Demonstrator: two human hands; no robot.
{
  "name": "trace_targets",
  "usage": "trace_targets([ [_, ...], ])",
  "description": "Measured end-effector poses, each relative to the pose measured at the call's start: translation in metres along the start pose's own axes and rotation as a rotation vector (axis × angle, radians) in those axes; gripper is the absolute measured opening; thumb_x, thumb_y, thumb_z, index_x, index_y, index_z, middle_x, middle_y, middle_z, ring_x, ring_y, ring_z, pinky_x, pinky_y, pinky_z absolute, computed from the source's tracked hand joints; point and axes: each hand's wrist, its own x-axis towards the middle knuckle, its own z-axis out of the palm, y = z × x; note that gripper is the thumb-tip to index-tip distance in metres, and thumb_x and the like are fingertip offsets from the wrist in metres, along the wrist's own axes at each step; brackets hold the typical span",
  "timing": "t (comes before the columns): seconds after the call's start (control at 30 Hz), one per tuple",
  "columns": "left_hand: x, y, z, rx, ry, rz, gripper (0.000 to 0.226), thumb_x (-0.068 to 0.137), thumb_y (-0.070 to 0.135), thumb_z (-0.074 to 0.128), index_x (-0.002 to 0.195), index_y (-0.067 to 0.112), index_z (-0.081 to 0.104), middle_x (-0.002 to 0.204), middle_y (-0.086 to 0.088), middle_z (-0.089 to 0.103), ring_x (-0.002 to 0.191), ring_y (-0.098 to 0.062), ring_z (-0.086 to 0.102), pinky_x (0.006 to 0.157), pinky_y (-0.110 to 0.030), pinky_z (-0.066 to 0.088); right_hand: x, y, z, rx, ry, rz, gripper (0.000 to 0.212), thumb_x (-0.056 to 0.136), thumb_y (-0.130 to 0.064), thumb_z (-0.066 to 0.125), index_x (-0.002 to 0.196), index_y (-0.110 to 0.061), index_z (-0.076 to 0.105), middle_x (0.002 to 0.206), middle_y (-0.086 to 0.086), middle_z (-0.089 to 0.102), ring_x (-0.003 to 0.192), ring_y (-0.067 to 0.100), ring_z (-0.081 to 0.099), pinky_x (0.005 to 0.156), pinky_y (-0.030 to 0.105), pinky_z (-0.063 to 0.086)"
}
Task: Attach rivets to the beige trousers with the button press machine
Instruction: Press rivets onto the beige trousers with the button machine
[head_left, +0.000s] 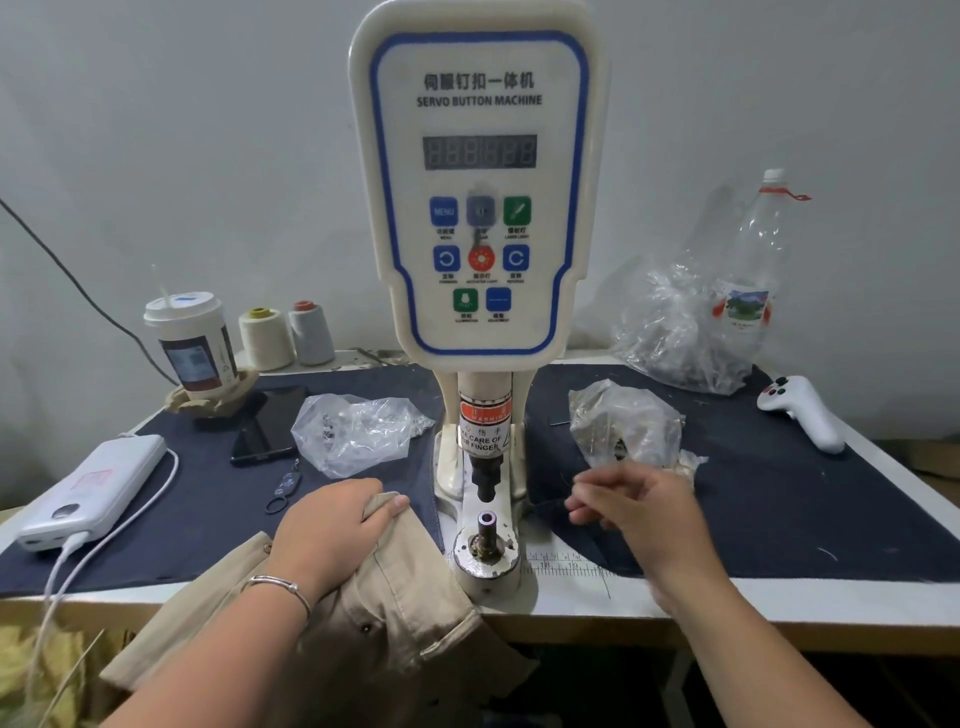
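Left hand (332, 525) gripped beige trousers (395, 613) beside lower die (487, 522); right hand (639, 509) blurred, fingers' state unclear. Risk: fingers pinched under punch (485, 480).

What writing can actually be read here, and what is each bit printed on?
"SERVO BUTTON MACHINE", under a line of Chinese characters: button press machine's control panel.
"MENU": blue button.
"WARNING": red label on the press column.
"CARE OF ... FINGER", partly cut off: white label below it.
"18", "19": ruler markings on the table.
Too small or blurred: other button captions, display digits, cup label, bottle label.
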Motion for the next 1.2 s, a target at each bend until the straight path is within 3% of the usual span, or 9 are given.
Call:
trace_targets([
  [0.17, 0.000, 0.000, 0.001, 0.002, -0.002, 0.008, 0.046, 0.095, 0.058, 0.039, 0.066, 0.023, 0.044, 0.067, 0.008, 0.055, 0.070, -0.010, 0.053, 0.061, -0.033, 0.039, -0.023, -0.003, 0.036, 0.026, -0.149, 0.056, 0.011, 0.079, 0.000, 0.073, 0.079, -0.010, 0.076, 0.071, 0.010, 0.074, 0.063, 0.012, 0.069, 0.059, 0.017, 0.052],
  [0.4, 0.000, 0.001, 0.001, -0.017, -0.001, 0.000, 0.046, 0.095, 0.058, 0.040, 0.064, 0.024, 0.041, 0.066, 0.008, 0.053, 0.069, -0.011, 0.052, 0.060, -0.033, 0.037, -0.029, -0.012, 0.054, 0.080, -0.099, 0.069, 0.014, 0.079, -0.003, 0.074, 0.076, -0.017, 0.078, 0.071, 0.006, 0.074, 0.064, 0.010, 0.068, 0.062, 0.019, 0.052],
  [0.77, -0.001, 0.003, -0.002, -0.013, -0.013, -0.017, 0.045, 0.094, 0.059, 0.039, 0.066, 0.024, 0.044, 0.068, 0.008, 0.055, 0.070, -0.010, 0.052, 0.058, -0.030, 0.033, -0.028, -0.020, 0.059, 0.450, -0.159, 0.307, 0.016, 0.079, 0.011, 0.064, 0.076, -0.002, 0.072, 0.066, 0.015, 0.071, 0.056, 0.014, 0.069, 0.049, 0.016, 0.051],
  [1.03, -0.002, 0.004, -0.003, -0.019, -0.013, -0.025, 0.046, 0.094, 0.059, 0.039, 0.066, 0.023, 0.043, 0.067, 0.007, 0.055, 0.070, -0.011, 0.052, 0.058, -0.031, 0.033, -0.031, -0.025, 0.054, 0.465, -0.155, 0.346, 0.019, 0.086, 0.008, 0.055, 0.082, 0.001, 0.073, 0.083, 0.022, 0.073, 0.068, 0.022, 0.073, 0.049, 0.019, 0.054],
  [1.2, -0.001, 0.004, -0.003, -0.023, -0.017, -0.019, 0.045, 0.094, 0.058, 0.040, 0.065, 0.025, 0.042, 0.067, 0.008, 0.053, 0.070, -0.011, 0.051, 0.059, -0.031, 0.033, -0.033, -0.029, 0.056, 0.503, -0.104, 0.350, 0.015, 0.087, 0.001, 0.056, 0.093, 0.001, 0.070, 0.079, 0.020, 0.073, 0.064, 0.021, 0.072, 0.049, 0.019, 0.054],
])
